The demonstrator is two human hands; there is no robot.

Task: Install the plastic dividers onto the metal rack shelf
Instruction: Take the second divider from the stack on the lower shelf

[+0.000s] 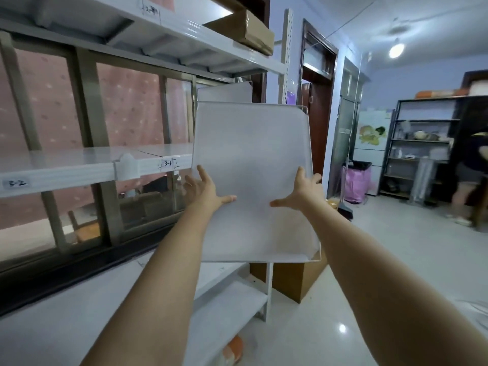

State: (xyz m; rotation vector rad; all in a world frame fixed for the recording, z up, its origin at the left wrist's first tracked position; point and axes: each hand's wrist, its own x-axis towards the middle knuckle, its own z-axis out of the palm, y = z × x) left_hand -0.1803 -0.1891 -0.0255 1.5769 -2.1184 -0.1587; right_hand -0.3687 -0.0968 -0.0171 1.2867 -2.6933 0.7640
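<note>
The white metal rack (pixel 148 165) fills the left of the frame. Its middle shelf (pixel 79 157) runs from the left edge toward centre, bare on top (labels reading 3-2 and 3-3 are stuck on its front lip). On the top shelf (pixel 184 30), at upper centre, lies a flat cardboard box (pixel 245 27). A lower shelf (pixel 227 305) sits at bottom centre, above the pale tiled floor (pixel 396 247).

A: Camera setup?
B: Single head cam, wide-angle. Faces forward along the rack (pixel 148 165), slightly down, arm's reach from the panel (pixel 253 165). No second view, nothing shared.
</note>
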